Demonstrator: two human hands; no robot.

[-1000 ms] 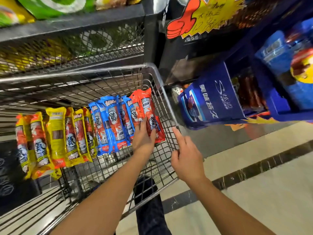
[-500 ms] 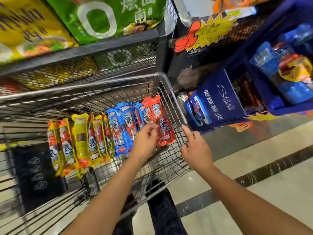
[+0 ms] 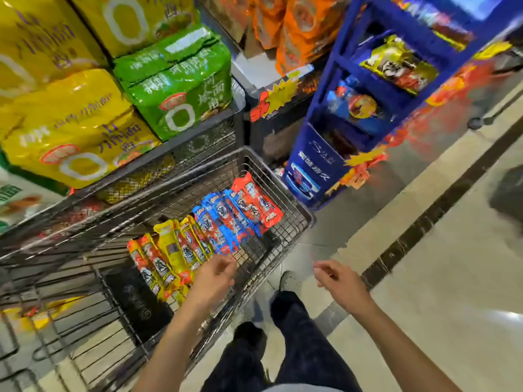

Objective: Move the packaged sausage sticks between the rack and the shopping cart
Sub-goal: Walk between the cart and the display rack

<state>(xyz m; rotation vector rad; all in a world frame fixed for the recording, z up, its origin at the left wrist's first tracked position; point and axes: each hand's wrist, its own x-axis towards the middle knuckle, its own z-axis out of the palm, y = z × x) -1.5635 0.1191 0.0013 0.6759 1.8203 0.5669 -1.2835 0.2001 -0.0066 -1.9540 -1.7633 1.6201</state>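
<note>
Both the left hand (image 3: 215,278) and right hand (image 3: 341,281) are empty, fingers loosely curled, above the sausage packs (image 3: 215,222) lined up mid-frame in the cart (image 3: 278,179), where a careless grab could drag overlapping neighbours along.

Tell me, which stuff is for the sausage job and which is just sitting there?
For the job: sausage packs, shopping cart, blue rack, left hand, right hand.

Just there: yellow bags, green bags, orange bags.

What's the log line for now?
left hand: open, empty, over cart | right hand: open, empty, outside cart | packs: row in cart | rack: beside cart
</note>
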